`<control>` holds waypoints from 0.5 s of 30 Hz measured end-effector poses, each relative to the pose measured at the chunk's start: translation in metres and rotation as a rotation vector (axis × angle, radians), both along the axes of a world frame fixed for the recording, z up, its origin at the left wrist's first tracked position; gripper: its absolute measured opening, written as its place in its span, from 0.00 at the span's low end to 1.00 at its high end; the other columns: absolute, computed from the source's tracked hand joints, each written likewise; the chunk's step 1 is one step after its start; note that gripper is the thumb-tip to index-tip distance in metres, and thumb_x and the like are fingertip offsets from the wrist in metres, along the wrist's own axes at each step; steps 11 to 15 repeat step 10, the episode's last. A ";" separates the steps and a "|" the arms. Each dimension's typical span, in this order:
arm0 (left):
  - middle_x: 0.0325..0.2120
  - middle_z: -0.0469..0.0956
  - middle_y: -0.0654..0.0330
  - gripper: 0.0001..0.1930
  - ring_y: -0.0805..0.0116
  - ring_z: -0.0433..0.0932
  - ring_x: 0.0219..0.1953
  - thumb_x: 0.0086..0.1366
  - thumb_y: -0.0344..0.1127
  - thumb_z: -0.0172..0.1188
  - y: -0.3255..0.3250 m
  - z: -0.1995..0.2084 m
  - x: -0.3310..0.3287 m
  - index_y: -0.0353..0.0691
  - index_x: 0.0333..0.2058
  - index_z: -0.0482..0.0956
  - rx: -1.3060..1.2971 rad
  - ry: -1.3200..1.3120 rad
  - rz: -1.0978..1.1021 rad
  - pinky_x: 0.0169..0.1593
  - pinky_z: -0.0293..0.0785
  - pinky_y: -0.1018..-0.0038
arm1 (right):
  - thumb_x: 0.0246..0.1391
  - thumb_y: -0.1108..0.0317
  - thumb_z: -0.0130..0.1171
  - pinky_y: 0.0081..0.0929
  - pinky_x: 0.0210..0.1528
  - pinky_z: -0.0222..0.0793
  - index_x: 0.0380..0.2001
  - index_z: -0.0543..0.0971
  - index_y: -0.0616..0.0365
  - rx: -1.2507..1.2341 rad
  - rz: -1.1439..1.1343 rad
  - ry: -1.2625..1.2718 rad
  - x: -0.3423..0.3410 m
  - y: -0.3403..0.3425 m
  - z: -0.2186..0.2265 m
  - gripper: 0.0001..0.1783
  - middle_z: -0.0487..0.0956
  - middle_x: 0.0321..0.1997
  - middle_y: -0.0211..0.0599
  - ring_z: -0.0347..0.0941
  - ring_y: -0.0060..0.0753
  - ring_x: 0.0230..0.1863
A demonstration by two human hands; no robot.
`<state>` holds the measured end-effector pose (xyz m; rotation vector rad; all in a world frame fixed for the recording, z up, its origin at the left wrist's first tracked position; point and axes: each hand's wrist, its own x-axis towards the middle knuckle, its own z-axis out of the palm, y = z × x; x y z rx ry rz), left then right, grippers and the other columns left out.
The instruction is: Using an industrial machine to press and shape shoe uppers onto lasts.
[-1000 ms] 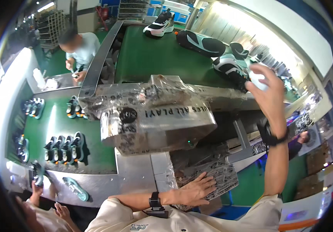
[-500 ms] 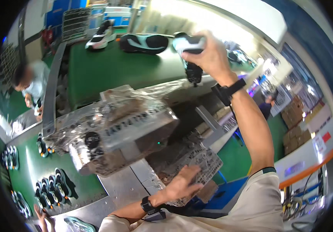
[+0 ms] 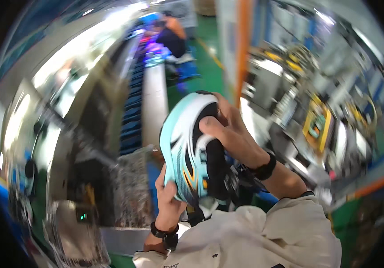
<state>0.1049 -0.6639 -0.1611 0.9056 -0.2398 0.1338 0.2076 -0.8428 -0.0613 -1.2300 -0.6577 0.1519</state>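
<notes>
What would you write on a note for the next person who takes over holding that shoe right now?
Left hand: grip closed on the lower edge of the light blue, white and black sports shoe, from below.
Right hand: grip closed over the shoe's upper part, thumb pressed on its black side.
The shoe is held up close in front of the chest, sole side turned left, clear of the grey workbench below.
Done: shoe is lifted and in both hands.
Left: it has not been set down anywhere; the view is blurred, so check the bench before placing it.
</notes>
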 end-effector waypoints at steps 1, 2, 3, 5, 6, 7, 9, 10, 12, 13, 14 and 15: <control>0.55 0.72 0.52 0.35 0.60 0.76 0.53 0.64 0.47 0.60 -0.031 -0.003 0.015 0.30 0.61 0.61 0.022 -0.045 -0.044 0.56 0.72 0.65 | 0.55 0.59 0.61 0.24 0.49 0.68 0.59 0.62 0.65 0.016 -0.097 0.026 0.000 -0.038 -0.021 0.34 0.73 0.54 0.45 0.71 0.25 0.50; 0.55 0.72 0.53 0.31 0.60 0.76 0.52 0.66 0.45 0.57 -0.062 -0.006 0.028 0.30 0.61 0.62 0.039 -0.090 -0.084 0.56 0.72 0.65 | 0.56 0.57 0.59 0.24 0.51 0.67 0.62 0.60 0.64 0.031 -0.188 0.051 -0.004 -0.073 -0.048 0.37 0.72 0.57 0.47 0.70 0.28 0.52; 0.53 0.73 0.54 0.27 0.60 0.76 0.53 0.68 0.42 0.53 -0.097 -0.006 0.043 0.30 0.60 0.63 0.036 -0.044 -0.111 0.56 0.70 0.65 | 0.57 0.49 0.59 0.28 0.54 0.67 0.66 0.55 0.62 0.227 -0.163 0.186 -0.002 -0.106 -0.085 0.43 0.69 0.61 0.47 0.69 0.31 0.57; 0.53 0.73 0.54 0.27 0.63 0.74 0.53 0.69 0.42 0.54 -0.155 -0.031 0.074 0.30 0.60 0.64 0.001 0.176 -0.189 0.58 0.68 0.67 | 0.54 0.38 0.59 0.31 0.59 0.66 0.68 0.53 0.61 0.350 -0.185 0.234 -0.026 -0.168 -0.120 0.51 0.68 0.62 0.45 0.66 0.32 0.61; 0.53 0.73 0.55 0.26 0.64 0.74 0.53 0.69 0.41 0.54 -0.184 -0.040 0.082 0.30 0.60 0.64 0.035 0.213 -0.215 0.58 0.68 0.67 | 0.53 0.36 0.60 0.32 0.59 0.66 0.68 0.53 0.60 0.393 -0.205 0.254 -0.039 -0.196 -0.129 0.52 0.68 0.62 0.45 0.66 0.31 0.61; 0.53 0.72 0.56 0.28 0.66 0.73 0.52 0.68 0.40 0.56 -0.217 -0.051 0.087 0.31 0.61 0.63 0.163 0.228 -0.194 0.57 0.68 0.69 | 0.51 0.38 0.62 0.32 0.59 0.67 0.67 0.55 0.59 0.297 -0.356 0.233 -0.044 -0.220 -0.146 0.51 0.68 0.62 0.44 0.66 0.31 0.61; 0.54 0.72 0.57 0.33 0.68 0.73 0.51 0.66 0.40 0.60 -0.280 -0.064 0.084 0.36 0.65 0.59 0.399 0.300 -0.225 0.58 0.67 0.70 | 0.48 0.44 0.69 0.30 0.60 0.66 0.68 0.56 0.56 0.100 -0.703 0.250 -0.056 -0.265 -0.160 0.52 0.69 0.62 0.41 0.66 0.31 0.61; 0.54 0.72 0.58 0.34 0.70 0.73 0.50 0.66 0.41 0.60 -0.308 -0.062 0.080 0.40 0.67 0.58 0.578 0.336 -0.271 0.57 0.69 0.70 | 0.46 0.48 0.72 0.30 0.62 0.64 0.68 0.56 0.55 0.219 -0.789 0.358 -0.058 -0.283 -0.174 0.53 0.69 0.61 0.41 0.66 0.32 0.61; 0.54 0.72 0.58 0.34 0.70 0.73 0.50 0.66 0.41 0.60 -0.308 -0.062 0.080 0.40 0.67 0.58 0.578 0.336 -0.271 0.57 0.69 0.70 | 0.46 0.48 0.72 0.30 0.62 0.64 0.68 0.56 0.55 0.219 -0.789 0.358 -0.058 -0.283 -0.174 0.53 0.69 0.61 0.41 0.66 0.32 0.61; 0.54 0.72 0.58 0.34 0.70 0.73 0.50 0.66 0.41 0.60 -0.308 -0.062 0.080 0.40 0.67 0.58 0.578 0.336 -0.271 0.57 0.69 0.70 | 0.46 0.48 0.72 0.30 0.62 0.64 0.68 0.56 0.55 0.219 -0.789 0.358 -0.058 -0.283 -0.174 0.53 0.69 0.61 0.41 0.66 0.32 0.61; 0.54 0.72 0.58 0.34 0.70 0.73 0.50 0.66 0.41 0.60 -0.308 -0.062 0.080 0.40 0.67 0.58 0.578 0.336 -0.271 0.57 0.69 0.70 | 0.46 0.48 0.72 0.30 0.62 0.64 0.68 0.56 0.55 0.219 -0.789 0.358 -0.058 -0.283 -0.174 0.53 0.69 0.61 0.41 0.66 0.32 0.61; 0.54 0.72 0.58 0.34 0.70 0.73 0.50 0.66 0.41 0.60 -0.308 -0.062 0.080 0.40 0.67 0.58 0.578 0.336 -0.271 0.57 0.69 0.70 | 0.46 0.48 0.72 0.30 0.62 0.64 0.68 0.56 0.55 0.219 -0.789 0.358 -0.058 -0.283 -0.174 0.53 0.69 0.61 0.41 0.66 0.32 0.61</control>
